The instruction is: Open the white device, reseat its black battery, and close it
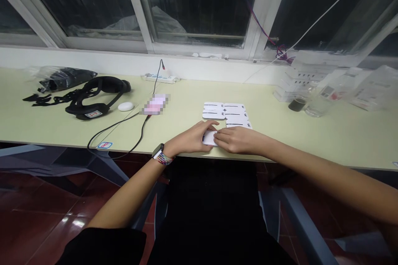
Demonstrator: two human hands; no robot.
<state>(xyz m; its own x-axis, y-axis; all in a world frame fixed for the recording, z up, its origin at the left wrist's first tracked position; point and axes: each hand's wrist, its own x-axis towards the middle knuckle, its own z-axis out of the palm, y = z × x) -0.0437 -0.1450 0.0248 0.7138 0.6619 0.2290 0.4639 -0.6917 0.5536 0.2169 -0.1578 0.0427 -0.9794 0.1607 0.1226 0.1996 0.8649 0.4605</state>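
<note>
Close to the table's front edge, my left hand (192,137) curls round a small white rectangular card or stack of cards (209,138), thumb on the near side and fingers on the far side. From the right, my right hand (234,139) holds the same piece, its fingers bent and pressed together at the right end. The hands hide part of it, so its thickness is hard to tell. Just beyond them lie white cards with a black line and a small letter: a left pile (213,110) and an overlapping right column (235,112).
On the pale table (186,95) sit a black headset (98,95), a white oval case (126,106), a blurred-out phone (155,104) on a cable and a power strip (160,78). To the right are white boxes (298,76), a cup of dark liquid (297,103) and a clear bottle (317,105).
</note>
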